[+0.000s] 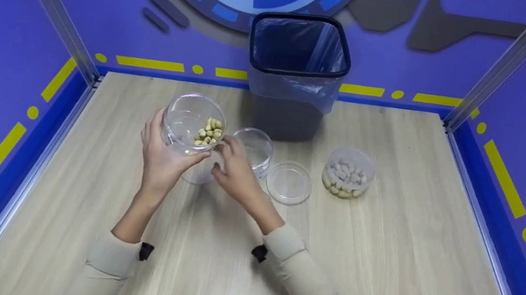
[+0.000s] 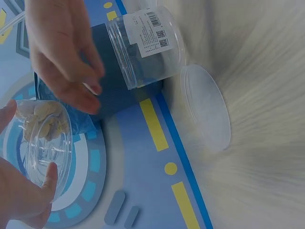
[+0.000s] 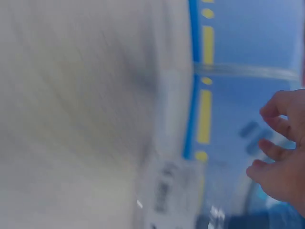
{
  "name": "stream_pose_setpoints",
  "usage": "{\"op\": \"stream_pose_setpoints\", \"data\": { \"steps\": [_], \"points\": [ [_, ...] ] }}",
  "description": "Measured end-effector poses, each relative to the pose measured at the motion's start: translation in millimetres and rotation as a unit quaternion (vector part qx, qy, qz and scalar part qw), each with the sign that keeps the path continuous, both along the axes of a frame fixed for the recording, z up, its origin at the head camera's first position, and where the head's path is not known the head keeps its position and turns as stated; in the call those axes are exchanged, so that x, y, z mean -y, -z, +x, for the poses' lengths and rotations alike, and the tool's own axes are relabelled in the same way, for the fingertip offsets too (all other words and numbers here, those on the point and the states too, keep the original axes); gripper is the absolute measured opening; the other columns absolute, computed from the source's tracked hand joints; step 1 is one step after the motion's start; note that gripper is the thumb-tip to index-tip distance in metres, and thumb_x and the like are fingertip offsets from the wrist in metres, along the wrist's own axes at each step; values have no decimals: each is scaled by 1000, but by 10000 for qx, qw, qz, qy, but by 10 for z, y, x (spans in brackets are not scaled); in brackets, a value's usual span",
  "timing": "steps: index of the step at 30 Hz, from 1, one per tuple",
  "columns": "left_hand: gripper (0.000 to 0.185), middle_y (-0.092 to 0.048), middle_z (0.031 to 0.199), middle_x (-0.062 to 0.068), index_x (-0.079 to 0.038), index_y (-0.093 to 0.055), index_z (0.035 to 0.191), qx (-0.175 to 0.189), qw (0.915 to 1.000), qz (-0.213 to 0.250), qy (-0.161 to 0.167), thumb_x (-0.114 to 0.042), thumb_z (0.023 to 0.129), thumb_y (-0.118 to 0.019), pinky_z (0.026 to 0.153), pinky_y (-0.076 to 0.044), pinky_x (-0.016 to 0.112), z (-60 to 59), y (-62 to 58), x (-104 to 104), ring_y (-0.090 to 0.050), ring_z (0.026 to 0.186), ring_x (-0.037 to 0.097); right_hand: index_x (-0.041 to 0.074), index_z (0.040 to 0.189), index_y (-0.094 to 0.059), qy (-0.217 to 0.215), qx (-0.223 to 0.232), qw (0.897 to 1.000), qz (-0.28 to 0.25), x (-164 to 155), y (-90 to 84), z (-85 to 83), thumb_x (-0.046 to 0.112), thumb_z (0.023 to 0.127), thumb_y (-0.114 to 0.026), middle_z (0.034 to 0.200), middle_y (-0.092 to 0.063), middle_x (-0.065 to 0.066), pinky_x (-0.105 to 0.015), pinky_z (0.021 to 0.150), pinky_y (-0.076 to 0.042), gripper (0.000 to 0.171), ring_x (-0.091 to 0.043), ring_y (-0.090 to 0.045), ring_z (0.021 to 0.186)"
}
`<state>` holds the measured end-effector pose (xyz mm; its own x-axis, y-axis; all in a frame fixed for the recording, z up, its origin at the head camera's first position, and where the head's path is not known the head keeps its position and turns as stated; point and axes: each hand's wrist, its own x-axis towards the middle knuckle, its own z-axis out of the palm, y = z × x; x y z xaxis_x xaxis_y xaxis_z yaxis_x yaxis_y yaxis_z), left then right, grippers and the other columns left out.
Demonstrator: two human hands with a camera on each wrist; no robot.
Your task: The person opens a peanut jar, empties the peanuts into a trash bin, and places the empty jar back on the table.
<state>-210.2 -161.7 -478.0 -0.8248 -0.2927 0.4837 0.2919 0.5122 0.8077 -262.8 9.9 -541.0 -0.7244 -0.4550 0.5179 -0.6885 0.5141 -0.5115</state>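
Note:
My left hand (image 1: pixel 164 160) grips a clear plastic jar (image 1: pixel 191 124), lifted off the table and tilted, with a small heap of pale yellow nuts (image 1: pixel 210 133) inside. The left wrist view shows that jar (image 2: pixel 47 148) in my left hand (image 2: pixel 21 195). My right hand (image 1: pixel 236 167) hovers at the jar's mouth with loosely curled fingers (image 2: pixel 90 86) and nothing visible between them. Just behind it stands an empty clear jar (image 1: pixel 256 147) with a white label (image 2: pixel 155 33). The right wrist view is blurred and shows only my right hand's fingers (image 3: pixel 279 148).
A clear lid (image 1: pixel 289 183) lies flat on the wooden table (image 1: pixel 381 276). To its right stands a clear jar of pale nuts (image 1: pixel 349 173). A black bin with a plastic liner (image 1: pixel 297 61) stands at the table's far edge. Blue walls surround the table.

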Motion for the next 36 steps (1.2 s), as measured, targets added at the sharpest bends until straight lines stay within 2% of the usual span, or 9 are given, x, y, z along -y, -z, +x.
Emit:
{"op": "stream_pose_setpoints", "data": {
  "steps": [2,5,10,13,20,26,29,32,36],
  "points": [
    [123,-41,150,12,-7,-37,153,8,10000,17,34,-22,50,-104,112,-37,53,0,-10,-16,-35,137,27,-1,119,-64,72,-100,9993,-364,-158,-89,-39,1,82,-66,136,-55,-23,-49,117,-33,37,-39,-48,132],
    [123,-42,148,12,-7,-37,153,20,10000,17,79,-22,51,-103,112,-38,53,-11,-17,-42,-36,136,27,2,120,-65,350,109,9960,-813,-410,-240,-80,-1,82,-66,140,-54,-21,-51,118,-31,39,-38,-46,134],
    [121,-41,148,13,-8,-36,154,169,9997,91,126,-23,53,-102,112,-39,53,-28,-20,-108,-36,137,28,3,128,-63,823,558,9902,-979,-835,-463,-190,1,86,-67,144,-53,-19,-48,119,-31,42,-38,-45,136],
    [122,-40,150,12,-9,-36,154,178,9996,58,203,-24,53,-102,113,-38,53,-38,-11,-160,-35,138,28,1,129,-62,1047,608,9879,-971,-1050,-524,-269,2,88,-66,142,-54,-19,-46,118,-33,41,-37,-46,135],
    [123,-41,151,12,-6,-37,153,-60,9990,-170,405,-21,51,-103,115,-35,51,-74,56,-310,-34,139,29,-3,130,-61,1308,642,9801,-1345,-1467,-599,-386,0,89,-62,140,-54,-22,-40,119,-33,41,-34,-48,135],
    [123,-40,152,12,-6,-36,154,-125,9977,-376,543,-24,52,-103,115,-36,50,-97,66,-389,-33,140,28,-3,136,-57,1588,870,9706,-1587,-1764,-749,-461,1,94,-60,139,-55,-21,-44,115,-39,42,-34,-49,132],
    [122,-40,152,12,-5,-36,154,-139,9975,-381,575,-24,53,-102,114,-37,49,-103,60,-404,-34,139,28,-2,141,-52,1709,1293,9602,-1794,-1869,-844,-554,3,96,-58,141,-54,-21,-45,114,-40,45,-34,-49,133],
    [123,-40,152,12,-4,-36,154,-122,9977,-342,567,-23,53,-102,114,-38,49,-102,54,-420,-35,138,28,-4,145,-45,1728,1844,9429,-2172,-1947,-932,-683,6,99,-54,145,-50,-21,-43,116,-39,48,-34,-49,136],
    [124,-39,152,12,-5,-36,154,-101,9978,-328,568,-23,51,-103,114,-37,49,-106,40,-455,-35,139,28,-4,148,-40,1785,2329,9215,-2544,-2046,-1034,-882,11,102,-51,148,-49,-21,-38,114,-41,50,-32,-48,135]
  ]
}}
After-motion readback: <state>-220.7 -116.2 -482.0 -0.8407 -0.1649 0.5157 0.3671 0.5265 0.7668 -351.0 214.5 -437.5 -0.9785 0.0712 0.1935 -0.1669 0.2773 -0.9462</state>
